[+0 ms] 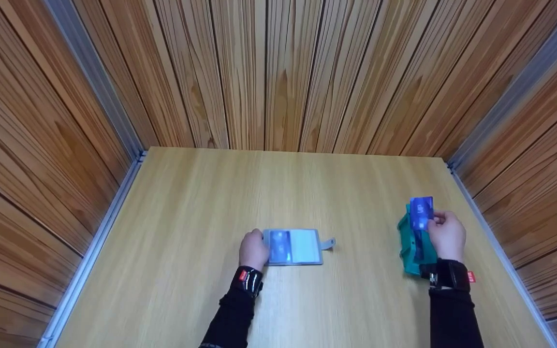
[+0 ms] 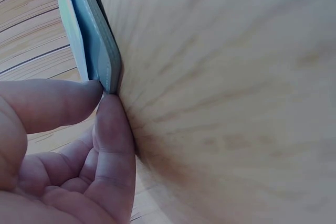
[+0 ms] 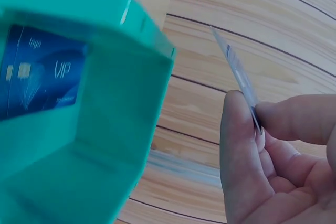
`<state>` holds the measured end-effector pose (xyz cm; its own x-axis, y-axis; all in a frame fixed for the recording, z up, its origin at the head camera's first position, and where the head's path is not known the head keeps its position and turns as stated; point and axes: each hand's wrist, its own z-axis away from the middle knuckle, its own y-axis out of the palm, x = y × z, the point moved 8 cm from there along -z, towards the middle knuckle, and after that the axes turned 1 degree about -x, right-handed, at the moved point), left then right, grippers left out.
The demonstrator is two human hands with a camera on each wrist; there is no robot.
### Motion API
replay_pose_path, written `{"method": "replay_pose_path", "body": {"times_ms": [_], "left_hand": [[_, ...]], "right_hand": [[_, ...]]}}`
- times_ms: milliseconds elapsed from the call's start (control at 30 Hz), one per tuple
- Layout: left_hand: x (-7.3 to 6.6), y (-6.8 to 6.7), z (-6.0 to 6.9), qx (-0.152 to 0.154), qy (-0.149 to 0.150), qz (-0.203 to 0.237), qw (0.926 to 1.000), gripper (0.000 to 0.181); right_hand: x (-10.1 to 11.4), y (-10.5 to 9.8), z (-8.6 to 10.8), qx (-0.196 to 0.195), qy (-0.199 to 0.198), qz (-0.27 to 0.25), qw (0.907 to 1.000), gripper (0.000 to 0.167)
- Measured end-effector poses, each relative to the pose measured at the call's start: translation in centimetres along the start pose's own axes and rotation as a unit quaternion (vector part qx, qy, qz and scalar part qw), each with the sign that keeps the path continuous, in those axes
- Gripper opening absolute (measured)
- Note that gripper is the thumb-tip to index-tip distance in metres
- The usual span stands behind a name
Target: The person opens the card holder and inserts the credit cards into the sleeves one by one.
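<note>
A light blue card holder (image 1: 306,246) lies open on the table, with a blue card in its left side and its strap sticking out to the right. My left hand (image 1: 253,249) pinches its left edge between thumb and finger, as the left wrist view also shows. My right hand (image 1: 447,236) pinches a blue card (image 1: 421,212) by its edge, above the green bin (image 1: 408,251). In the right wrist view that card (image 3: 239,74) is seen nearly edge-on, apart from the bin. More blue cards (image 3: 44,72), one printed VIP, lie inside the bin.
The wooden table (image 1: 186,193) is bordered by metal rails (image 1: 95,241) at its sides. Wood-plank walls (image 1: 283,72) rise at the back, left and right. The green bin stands near the right rail.
</note>
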<state>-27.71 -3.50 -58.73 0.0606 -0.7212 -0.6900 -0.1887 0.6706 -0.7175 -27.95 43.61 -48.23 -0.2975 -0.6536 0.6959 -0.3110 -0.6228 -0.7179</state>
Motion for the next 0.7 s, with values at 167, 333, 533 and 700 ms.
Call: {"method": "replay_pose_path", "body": {"times_ms": [167,333,533,700], "left_hand": [[0.0,0.1,0.0,-0.002,0.0,0.004,1.0,0.014],[0.2,0.2,-0.1,0.005,-0.01,0.008,0.9999,0.015],[0.3,0.4,-0.1,0.014,-0.025,0.01,0.9995,0.016],[0.1,0.1,-0.1,-0.002,-0.002,0.002,1.0,0.013]], "right_hand": [[0.5,0.9,0.3,0.016,0.007,-0.009,0.9998,0.041],[1.3,2.0,0.5,0.033,0.007,-0.019,0.9993,0.042],[2.2,3.2,0.9,0.036,0.004,-0.031,0.9989,0.04],[3.2,3.8,1.1,0.017,-0.026,-0.034,0.999,0.037]]}}
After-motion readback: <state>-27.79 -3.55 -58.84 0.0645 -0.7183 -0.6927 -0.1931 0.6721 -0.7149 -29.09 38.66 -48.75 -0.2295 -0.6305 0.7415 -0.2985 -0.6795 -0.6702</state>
